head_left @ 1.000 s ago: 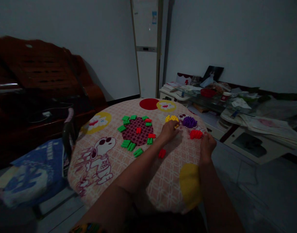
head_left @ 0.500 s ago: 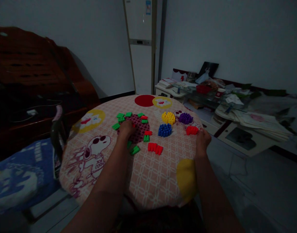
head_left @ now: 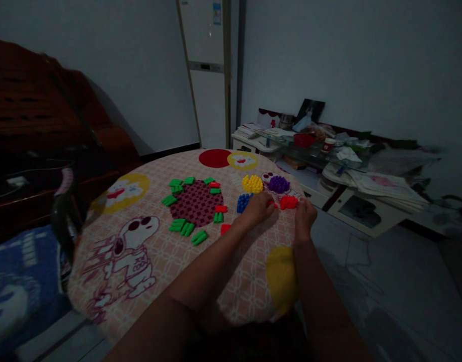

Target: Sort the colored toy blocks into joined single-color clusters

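My left hand point(head_left: 258, 210) is closed around a small red plastic building piece point(head_left: 272, 204), part of which sticks out past the fingertips. My right hand point(head_left: 305, 216) pinches the end of a short row of red building pieces point(head_left: 289, 202) at the table's right side. Just behind the left hand sit a blue cluster point(head_left: 244, 202) of pieces, partly covered by it, and a yellow cluster point(head_left: 252, 184). A purple cluster point(head_left: 279, 184) lies beyond the red row. Another red piece point(head_left: 225, 229) shows partly beside my left forearm.
Several green pieces point(head_left: 187, 229) and a few red ones point(head_left: 221, 208) ring a dark red dotted circle point(head_left: 197, 203) on the patterned tablecloth point(head_left: 170, 271). A cluttered cabinet point(head_left: 367, 211) stands to the right, a wooden bench point(head_left: 30, 110) to the left, a chair point(head_left: 23, 271) nearby.
My left hand has moved right from the dotted circle to near the red row, carrying a red piece. My right hand stays at that row. The view has turned slightly right.
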Motion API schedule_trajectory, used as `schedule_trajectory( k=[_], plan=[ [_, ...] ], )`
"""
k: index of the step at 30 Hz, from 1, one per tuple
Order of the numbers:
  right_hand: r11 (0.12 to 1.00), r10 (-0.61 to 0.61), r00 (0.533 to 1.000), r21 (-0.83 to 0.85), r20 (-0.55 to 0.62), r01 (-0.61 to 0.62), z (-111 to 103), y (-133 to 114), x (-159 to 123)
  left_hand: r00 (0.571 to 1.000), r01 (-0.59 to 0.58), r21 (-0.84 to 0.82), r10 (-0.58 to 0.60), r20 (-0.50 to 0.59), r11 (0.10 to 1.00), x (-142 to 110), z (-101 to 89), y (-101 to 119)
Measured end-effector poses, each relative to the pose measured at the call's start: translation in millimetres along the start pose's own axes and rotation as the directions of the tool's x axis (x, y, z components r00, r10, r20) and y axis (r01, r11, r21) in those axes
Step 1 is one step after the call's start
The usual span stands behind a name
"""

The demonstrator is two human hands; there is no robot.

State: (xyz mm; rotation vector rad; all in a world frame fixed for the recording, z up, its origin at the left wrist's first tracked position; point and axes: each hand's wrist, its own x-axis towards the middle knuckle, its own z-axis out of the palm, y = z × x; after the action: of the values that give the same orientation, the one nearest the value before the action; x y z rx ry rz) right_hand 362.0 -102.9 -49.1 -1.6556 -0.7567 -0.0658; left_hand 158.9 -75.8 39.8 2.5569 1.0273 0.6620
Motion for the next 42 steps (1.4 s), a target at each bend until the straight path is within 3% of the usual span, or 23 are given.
schedule_trajectory(
  k=[4,8,12,23,26,29,32,37,39,42],
  plan=[
    [1.000,0.009,1.000,0.028,0.009,-0.009,1,3,1,0.997,-0.071,-0.080,0.073,0.018,0.994,13,47.1,22],
    [0.999,-0.031,0.999,0.039,0.009,0.030,0,4,1,0.996,-0.066,-0.145,0.056,-0.075,0.987,23,70.5,25],
    [0.997,-0.060,0.998,0.047,0.010,0.059,-2,1,-1,0.991,-0.041,-0.147,0.021,-0.133,0.988,30,79.0,26],
    [0.999,-0.034,0.999,0.035,0.009,0.033,-1,2,-1,0.990,0.030,-0.002,-0.030,-0.139,1.000,26,79.4,38],
    [0.999,-0.026,0.999,0.039,0.022,0.025,-1,4,0,0.993,0.006,0.024,-0.003,-0.118,1.000,20,69.7,37],
    [0.999,-0.011,1.000,0.039,0.023,0.010,-1,5,0,0.998,-0.007,0.127,0.000,0.059,0.992,12,46.8,25],
    [1.000,-0.012,1.000,0.026,0.017,0.012,-1,5,0,0.982,-0.007,0.188,-0.029,0.185,0.982,2,10.1,4],
    [1.000,0.002,1.000,0.018,0.006,-0.002,-1,2,-2,0.914,-0.073,0.306,-0.060,0.401,0.949,-27,-52.0,-32],
    [1.000,0.010,1.000,0.023,0.005,-0.010,-2,1,-3,0.886,-0.104,0.300,-0.048,0.461,0.948,-40,-63.4,-41],
    [0.999,0.010,1.000,0.038,0.005,-0.010,-2,-2,-4,0.862,-0.115,0.300,-0.056,0.505,0.947,-59,-62.1,-50]
  ],
)
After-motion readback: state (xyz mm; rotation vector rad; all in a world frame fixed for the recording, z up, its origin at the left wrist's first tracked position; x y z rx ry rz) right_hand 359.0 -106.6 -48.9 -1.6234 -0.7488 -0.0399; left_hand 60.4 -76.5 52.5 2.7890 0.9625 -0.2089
